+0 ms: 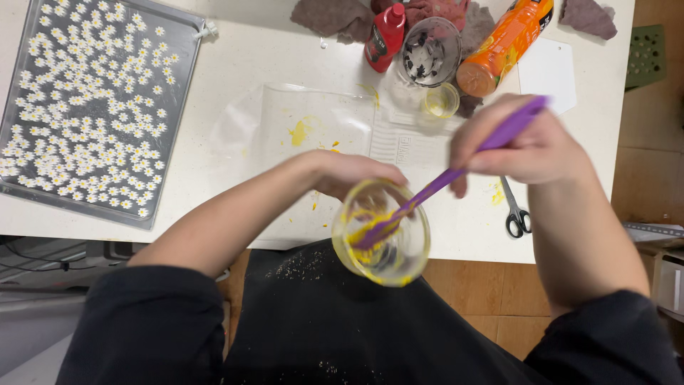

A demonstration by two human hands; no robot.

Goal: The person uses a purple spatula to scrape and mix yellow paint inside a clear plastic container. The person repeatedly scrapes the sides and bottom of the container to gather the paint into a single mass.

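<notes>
One tray [187, 36], too many small daisy shapes [92, 114] on it to count. Two bottles: red [385, 36], orange [504, 44]. Three cups [382, 235] [431, 50] [442, 100]. One spatula [456, 171]. One scissors [514, 210]. Two hands [349, 175] [527, 146].

The spatula [456, 171] is purple; the clear glass bowl [382, 232] is smeared with yellow. The grey tray [28, 187] carries rows of small white daisies with yellow centres. The tabletop [242, 50] is white, the bottle [385, 36] red, the other bottle [506, 43] orange.
</notes>
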